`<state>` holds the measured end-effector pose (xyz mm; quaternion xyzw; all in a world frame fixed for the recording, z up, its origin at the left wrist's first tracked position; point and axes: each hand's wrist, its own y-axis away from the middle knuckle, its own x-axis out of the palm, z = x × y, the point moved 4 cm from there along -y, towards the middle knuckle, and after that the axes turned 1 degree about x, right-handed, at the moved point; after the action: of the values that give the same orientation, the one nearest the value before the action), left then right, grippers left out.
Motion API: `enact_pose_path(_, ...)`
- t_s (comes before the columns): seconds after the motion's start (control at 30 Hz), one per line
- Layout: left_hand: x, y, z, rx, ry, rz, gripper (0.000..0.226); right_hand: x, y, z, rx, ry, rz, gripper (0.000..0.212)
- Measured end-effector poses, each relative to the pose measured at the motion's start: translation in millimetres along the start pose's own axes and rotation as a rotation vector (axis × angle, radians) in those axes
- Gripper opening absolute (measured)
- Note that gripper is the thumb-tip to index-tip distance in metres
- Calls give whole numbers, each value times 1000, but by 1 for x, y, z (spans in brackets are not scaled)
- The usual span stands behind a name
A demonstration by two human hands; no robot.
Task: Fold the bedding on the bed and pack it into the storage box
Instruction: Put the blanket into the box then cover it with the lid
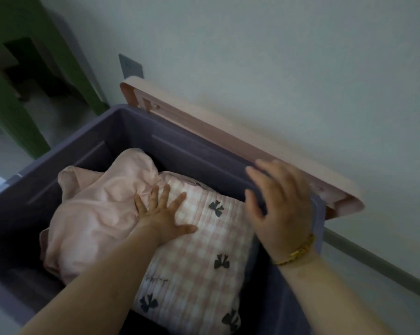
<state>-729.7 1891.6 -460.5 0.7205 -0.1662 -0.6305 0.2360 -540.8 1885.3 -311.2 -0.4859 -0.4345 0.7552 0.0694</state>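
Closest in, the bare left forearm (102,281) is reaching up from six o'clock, and the left hand (160,213) is lying flat on the load at the centre. Its fingers are spread wide and straight, palm down, pressing where the two fabrics meet.

Both pieces are already inside the deep purple plastic storage box (180,151). The pink-and-white checked quilted bedding with black bows (204,262) is lying folded, its long axis running from five o'clock up to twelve. The plain pink crumpled sheet (95,213) is bunched beside it toward nine o'clock, looser and puffier.

At three o'clock the right hand (279,209), wearing a gold chain bracelet (298,250), is hovering over the box's far rim. Its fingers are open and fanned, holding nothing. It is a little blurred, so I cannot tell whether it is touching the rim.

Here is the relation that matters. The pale pink plastic lid (228,131) is standing on edge between the box and the pale wall (300,68), its long axis slanting from ten o'clock down to four. It is lying just beyond the right fingertips, toward one o'clock, so the right hand is by far the nearer. The left is well apart from it, busy down in the box.

My read is that packing is nearly done and the lid is coming next, with the puffy sheet the likeliest thing to get in its way. A green furniture frame (34,68) is standing off at ten o'clock.
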Motion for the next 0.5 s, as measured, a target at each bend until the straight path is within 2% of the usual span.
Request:
enact_pose_path(0.03,-3,3,-1,6,-2,-5,90,-18,-10,-9,-8,126,-37,33)
enact_pose_path(0.07,-7,8,-2,11,-9,-10,89,-33,-23,-21,38,235,16,39)
enact_pose_path(0.1,-9,11,-3,15,-10,-18,88,-36,-31,-36,119,301,171,47)
enact_pose_path(0.13,-11,16,-4,16,-11,-21,86,-37,-38,-49,232,352,395,56)
enact_pose_path(0.17,-13,20,-4,24,-13,-23,84,-34,-37,-61,331,391,622,60)
enact_pose_path(0.2,-16,25,-6,32,-13,-29,81,-32,-32,-70,415,399,768,58)
enact_pose_path(0.23,-19,29,-6,42,-10,-40,78,-31,-28,-77,456,412,832,52)
enact_pose_path(0.3,-26,37,-3,59,4,-75,72,-33,-32,-82,461,418,833,38)
enact_pose_path(0.37,-31,45,0,69,40,-114,66,-31,-37,-85,423,422,846,39)
enact_pose_path(0.43,-34,52,1,76,112,-156,61,-22,-36,-90,389,421,938,47)
enact_pose_path(0.5,-35,60,1,92,176,-190,56,-18,-35,-94,410,395,950,41)
